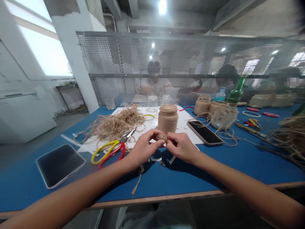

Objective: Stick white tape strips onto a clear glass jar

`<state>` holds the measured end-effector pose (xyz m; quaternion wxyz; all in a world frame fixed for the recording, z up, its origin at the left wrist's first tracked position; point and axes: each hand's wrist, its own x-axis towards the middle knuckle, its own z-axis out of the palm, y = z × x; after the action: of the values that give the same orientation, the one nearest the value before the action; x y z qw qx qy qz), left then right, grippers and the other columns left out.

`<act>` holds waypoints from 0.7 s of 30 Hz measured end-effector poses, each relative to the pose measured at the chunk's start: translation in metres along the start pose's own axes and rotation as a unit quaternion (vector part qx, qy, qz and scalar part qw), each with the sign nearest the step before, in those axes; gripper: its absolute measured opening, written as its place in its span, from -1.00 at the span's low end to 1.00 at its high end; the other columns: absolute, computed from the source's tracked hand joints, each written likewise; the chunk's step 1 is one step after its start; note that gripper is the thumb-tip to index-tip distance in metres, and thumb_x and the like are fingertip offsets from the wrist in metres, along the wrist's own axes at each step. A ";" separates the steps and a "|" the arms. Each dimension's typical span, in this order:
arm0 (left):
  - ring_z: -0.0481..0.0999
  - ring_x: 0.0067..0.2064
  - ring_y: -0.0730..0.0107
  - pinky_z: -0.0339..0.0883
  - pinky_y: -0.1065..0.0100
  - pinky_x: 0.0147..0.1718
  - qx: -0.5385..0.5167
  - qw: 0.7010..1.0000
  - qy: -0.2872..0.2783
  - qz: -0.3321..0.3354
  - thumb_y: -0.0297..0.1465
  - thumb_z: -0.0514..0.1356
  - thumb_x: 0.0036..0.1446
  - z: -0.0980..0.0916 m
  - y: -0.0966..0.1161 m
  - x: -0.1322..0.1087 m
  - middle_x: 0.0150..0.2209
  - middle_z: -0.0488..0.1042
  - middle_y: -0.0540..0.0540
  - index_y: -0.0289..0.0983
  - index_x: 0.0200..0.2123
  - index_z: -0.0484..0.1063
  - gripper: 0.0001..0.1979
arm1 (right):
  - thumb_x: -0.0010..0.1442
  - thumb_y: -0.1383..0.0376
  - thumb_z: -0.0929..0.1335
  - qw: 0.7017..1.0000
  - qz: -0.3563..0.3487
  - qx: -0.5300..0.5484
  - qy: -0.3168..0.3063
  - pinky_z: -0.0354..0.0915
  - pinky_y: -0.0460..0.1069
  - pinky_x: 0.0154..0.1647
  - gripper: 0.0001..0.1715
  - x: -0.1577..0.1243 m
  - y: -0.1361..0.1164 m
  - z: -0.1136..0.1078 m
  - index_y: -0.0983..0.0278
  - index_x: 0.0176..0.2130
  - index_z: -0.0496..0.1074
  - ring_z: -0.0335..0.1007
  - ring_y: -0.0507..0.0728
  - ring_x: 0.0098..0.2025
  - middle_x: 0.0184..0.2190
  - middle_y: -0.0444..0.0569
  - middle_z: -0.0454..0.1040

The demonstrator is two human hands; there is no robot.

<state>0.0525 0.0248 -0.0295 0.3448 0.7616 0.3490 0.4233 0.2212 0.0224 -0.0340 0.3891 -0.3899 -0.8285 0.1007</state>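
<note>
Small, tightly wound ball of jute twine (pixel 161 137), egg-shaped, between the left hand (pixel 143 149) and right hand (pixel 182 147)

left hand (pixel 143 149), right hand (pixel 182 147) — both curled inward

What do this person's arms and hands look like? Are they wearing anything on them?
The left forearm and right forearm are bare, as are the left hand and right hand: no gloves, sleeves, watch or bracelet show. The only clothing in view is grey trousers.
</note>
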 end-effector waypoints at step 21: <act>0.43 -0.35 0.48 0.40 0.42 -0.35 -0.043 0.999 -0.011 0.027 -0.36 0.09 0.11 0.002 0.003 -0.005 -0.35 0.30 0.01 -0.24 -0.16 0.27 -0.80 | 0.09 0.38 0.17 0.994 0.023 0.105 -0.032 0.00 -0.12 -0.54 -0.74 0.001 -0.003 -0.008 0.30 -0.59 0.23 0.06 -0.04 -0.58 -0.67 -0.19 0.17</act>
<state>0.0529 0.0191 -0.0298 0.3693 0.7599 0.3060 0.4388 0.2255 0.0199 -0.0267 0.3987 -0.3622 -0.8162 0.2089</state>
